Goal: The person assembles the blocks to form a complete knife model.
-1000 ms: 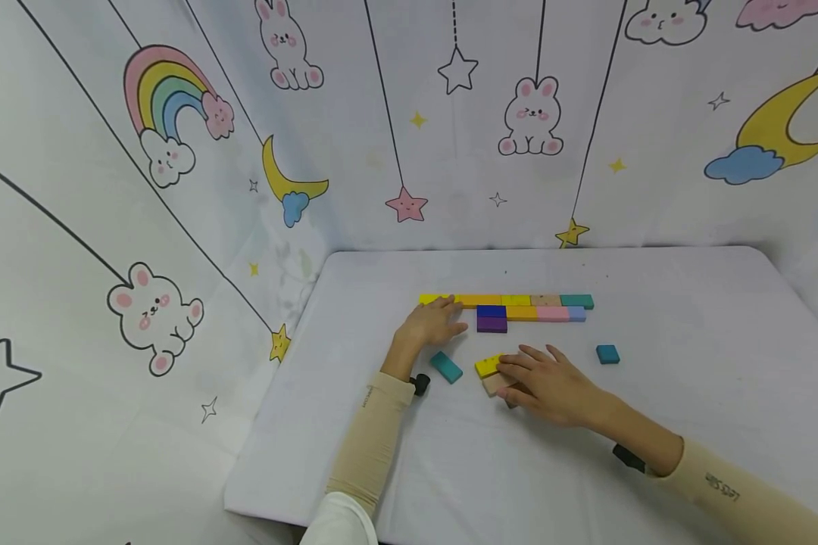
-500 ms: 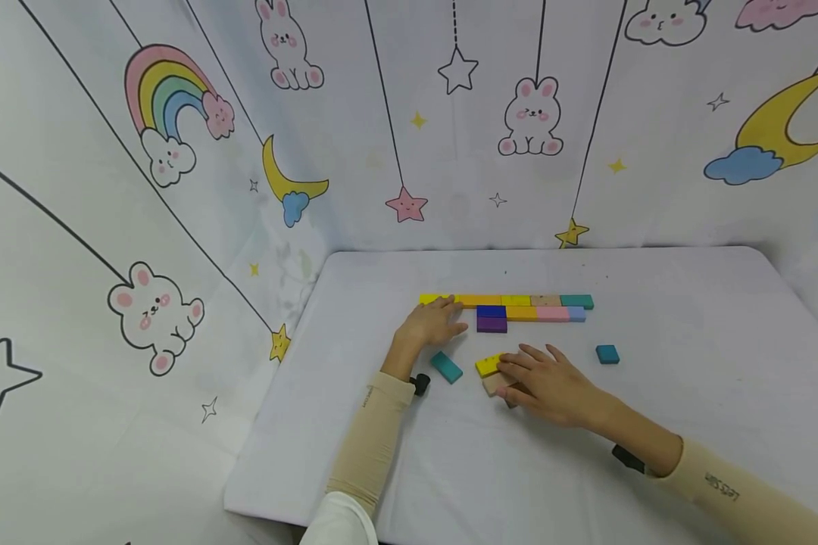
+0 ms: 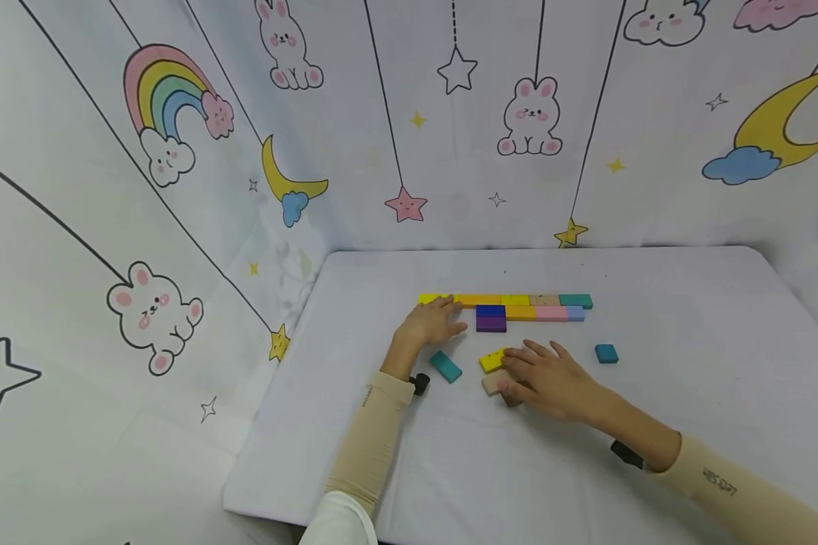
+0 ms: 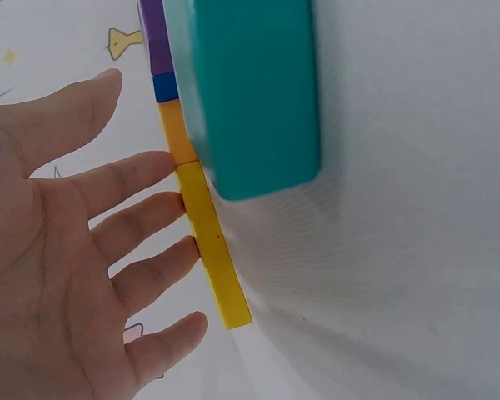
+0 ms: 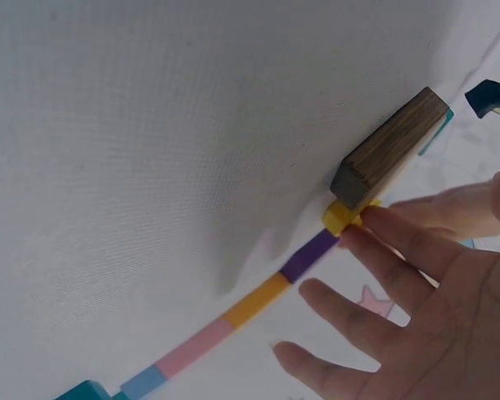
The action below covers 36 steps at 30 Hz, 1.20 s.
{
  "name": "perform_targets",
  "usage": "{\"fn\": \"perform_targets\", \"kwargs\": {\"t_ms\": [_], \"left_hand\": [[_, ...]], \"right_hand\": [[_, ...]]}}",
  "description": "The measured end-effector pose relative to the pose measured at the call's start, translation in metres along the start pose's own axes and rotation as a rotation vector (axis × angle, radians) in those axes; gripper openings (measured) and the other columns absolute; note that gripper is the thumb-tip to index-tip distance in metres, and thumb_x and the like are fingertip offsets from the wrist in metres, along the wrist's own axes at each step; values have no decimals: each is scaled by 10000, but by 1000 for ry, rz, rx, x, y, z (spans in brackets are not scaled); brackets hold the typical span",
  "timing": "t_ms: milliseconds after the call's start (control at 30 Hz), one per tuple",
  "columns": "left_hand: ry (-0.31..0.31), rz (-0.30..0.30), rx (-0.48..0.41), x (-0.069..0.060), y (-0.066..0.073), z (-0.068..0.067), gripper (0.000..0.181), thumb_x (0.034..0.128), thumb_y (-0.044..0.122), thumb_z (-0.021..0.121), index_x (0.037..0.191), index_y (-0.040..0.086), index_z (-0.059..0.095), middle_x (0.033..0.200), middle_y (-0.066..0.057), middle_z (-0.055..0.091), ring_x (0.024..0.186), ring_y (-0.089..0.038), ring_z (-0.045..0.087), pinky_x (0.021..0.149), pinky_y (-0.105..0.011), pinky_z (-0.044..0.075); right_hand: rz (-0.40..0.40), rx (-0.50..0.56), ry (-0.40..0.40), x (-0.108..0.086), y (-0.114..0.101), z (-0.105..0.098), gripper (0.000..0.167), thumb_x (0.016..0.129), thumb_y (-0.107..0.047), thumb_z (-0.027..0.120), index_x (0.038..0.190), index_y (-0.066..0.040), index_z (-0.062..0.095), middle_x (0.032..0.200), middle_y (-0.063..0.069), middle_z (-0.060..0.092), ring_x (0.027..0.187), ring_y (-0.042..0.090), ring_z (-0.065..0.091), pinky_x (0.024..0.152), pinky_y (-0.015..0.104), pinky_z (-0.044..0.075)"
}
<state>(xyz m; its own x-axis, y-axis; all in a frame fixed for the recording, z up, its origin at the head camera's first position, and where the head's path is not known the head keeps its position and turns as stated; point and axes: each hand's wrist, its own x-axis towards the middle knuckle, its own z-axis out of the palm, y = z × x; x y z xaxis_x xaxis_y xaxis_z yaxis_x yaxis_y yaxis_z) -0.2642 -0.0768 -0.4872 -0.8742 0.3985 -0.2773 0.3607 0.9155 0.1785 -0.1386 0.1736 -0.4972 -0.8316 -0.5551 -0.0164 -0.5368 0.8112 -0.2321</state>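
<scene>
My left hand [image 3: 431,322] rests at the left end of the far row of blocks, its spread fingers touching the long yellow block [image 4: 212,242]. My right hand [image 3: 552,384] is over a small group of loose blocks, with its fingers nearly straight. Its fingertips touch a yellow block [image 3: 493,360], partly covered by the hand. Closer to me lies a pale wooden block [image 3: 492,383], with a brown wooden block [image 3: 513,402] beside it under the thumb side. A teal block [image 3: 446,367] lies tilted between the two hands.
Two joined rows of coloured blocks run across the table, including an orange block [image 3: 480,300], a purple block [image 3: 491,325] and a pink block [image 3: 551,313]. A blue-teal block [image 3: 607,353] sits apart on the right. White cloth covers the table [image 3: 688,318]; printed curtains hang behind.
My right hand has shifted slightly up and to the right, and the yellow block at its fingertips has moved the same way. The left hand has stayed put.
</scene>
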Motion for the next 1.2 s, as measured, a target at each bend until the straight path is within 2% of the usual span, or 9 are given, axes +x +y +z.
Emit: {"fn": "perform_targets", "kwargs": {"t_ms": [300,700,1200], "left_hand": [[3,7,-3,0,0,0,632,1095,515,464,1635,198,377,1722,-24,265,1577,-251,262,1281,-492,229],[2,5,3,-1,0,-1,638,1093,531,453,1634,201,380,1720,-21,270,1575,-245,268,1283,-473,231],[5,0,8,1,0,2,638,1091,533,461,1634,209,381,1721,-18,268,1577,-249,264,1280,-481,236]], "right_hand": [[30,-7,8,2,2,-1,666,1063,-611,461,1478,-110,602,1528,119,562,1482,450,394,1165,772,225],[64,-24,16,2,3,-4,577,1058,-546,535,1445,-128,629,1523,129,564,1464,474,404,1147,790,233],[106,-1,33,-1,11,-5,621,1066,-548,516,1478,-89,580,1523,179,550,1442,478,429,1151,779,243]]}}
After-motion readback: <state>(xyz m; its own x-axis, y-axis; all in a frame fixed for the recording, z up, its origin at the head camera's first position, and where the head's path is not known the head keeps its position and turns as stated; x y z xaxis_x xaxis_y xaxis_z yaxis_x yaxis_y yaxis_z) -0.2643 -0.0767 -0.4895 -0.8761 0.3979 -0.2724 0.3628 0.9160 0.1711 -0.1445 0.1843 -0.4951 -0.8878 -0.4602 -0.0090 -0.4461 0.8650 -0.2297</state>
